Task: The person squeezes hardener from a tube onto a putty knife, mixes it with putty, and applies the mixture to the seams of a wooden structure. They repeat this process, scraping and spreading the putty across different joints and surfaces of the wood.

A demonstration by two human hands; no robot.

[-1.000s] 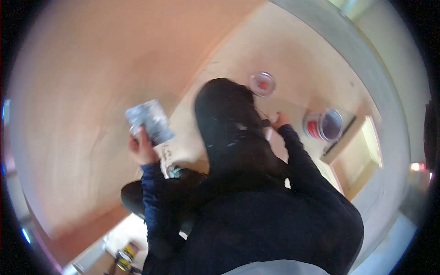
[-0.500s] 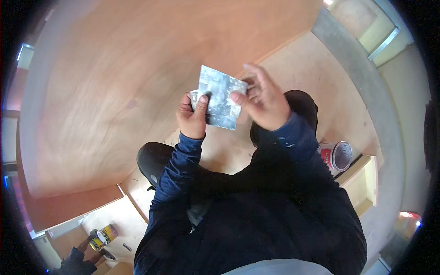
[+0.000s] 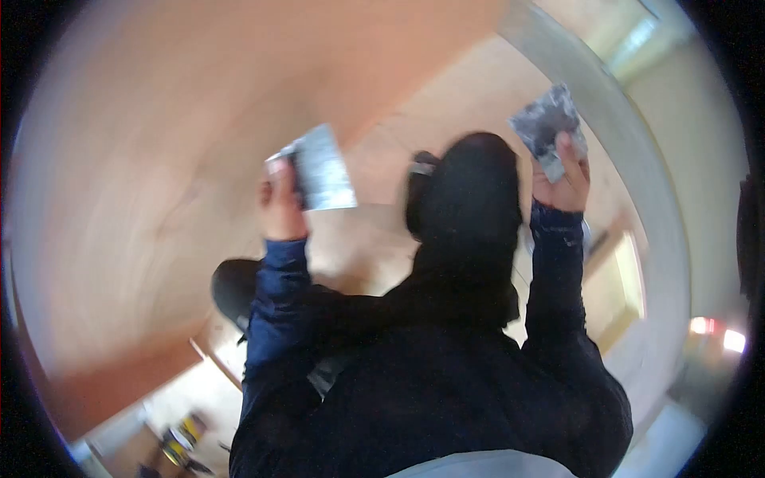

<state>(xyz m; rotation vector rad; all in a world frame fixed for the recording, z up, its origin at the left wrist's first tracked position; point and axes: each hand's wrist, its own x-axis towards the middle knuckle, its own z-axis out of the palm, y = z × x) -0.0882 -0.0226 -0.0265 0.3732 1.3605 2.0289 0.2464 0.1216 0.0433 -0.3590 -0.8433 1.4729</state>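
Note:
My left hand (image 3: pixel 283 207) is closed around one edge of a flat, shiny metal putty spreader (image 3: pixel 327 169), held in front of the large wooden panel. Away to the right, my right hand (image 3: pixel 562 185) grips a second metal putty spreader (image 3: pixel 547 118), its face smeared grey and dark, with the thumb lying over its lower part. The two spreaders are well apart. Motion blurs both hands somewhat, and the fingers behind each plate are hidden.
A broad wooden panel (image 3: pixel 151 175) rises on the left. Beyond my right forearm is an open wooden box-like frame (image 3: pixel 629 275), and the forearm mostly hides a tin. At the lower left stands a yellow and black can (image 3: pixel 183 438). My bent knee (image 3: pixel 470 187) sits between the hands.
Both hands were together at the overlapping metal plates; now they are wide apart, each with its own plate. My right hand moved far right, the left slightly left. The view has shifted and my right knee is raised.

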